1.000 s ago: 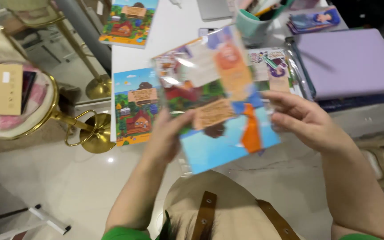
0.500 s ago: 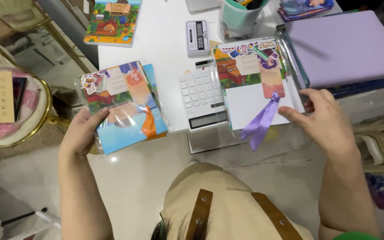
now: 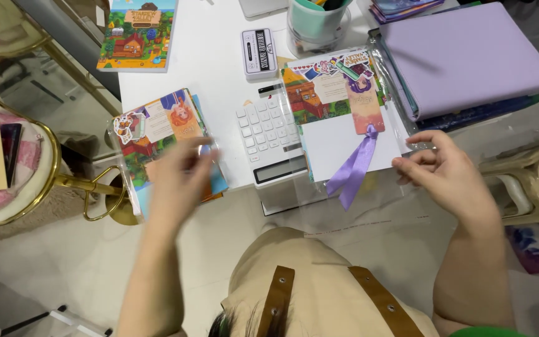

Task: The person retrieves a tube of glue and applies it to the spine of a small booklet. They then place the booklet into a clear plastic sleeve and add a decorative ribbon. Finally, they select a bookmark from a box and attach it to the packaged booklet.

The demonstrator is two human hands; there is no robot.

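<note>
The white table (image 3: 219,75) carries the work; its near edge runs just under both hands, so anything laid there partly overhangs the floor.

At the right, a lilac fabric-covered folder (image 3: 463,56) lies on darker sheets, close to the sleeve's right edge. A knock could probably shift it into the work area.

The clear plastic sleeve (image 3: 400,134) lies at centre-right, with a printed card set (image 3: 338,93) inside or on it; which cannot be told. A purple ribbon (image 3: 354,171) trails from the set past the table edge. The right hand (image 3: 450,181) pinches the sleeve's near right edge with thumb and fingers, the remaining fingers loosely curled. Risk: a pull on the slick film could drag the set and ribbon off the edge.

A white calculator (image 3: 269,134) sits between the two stacks, its display end at the edge. The sleeve overlaps it, so moving the sleeve could push it off.

At the left, a packaged card set (image 3: 157,137) overhangs the edge. The left hand (image 3: 179,178) rests flat on it, fingers together, blurred. Lifting pressure could tip it.
</note>
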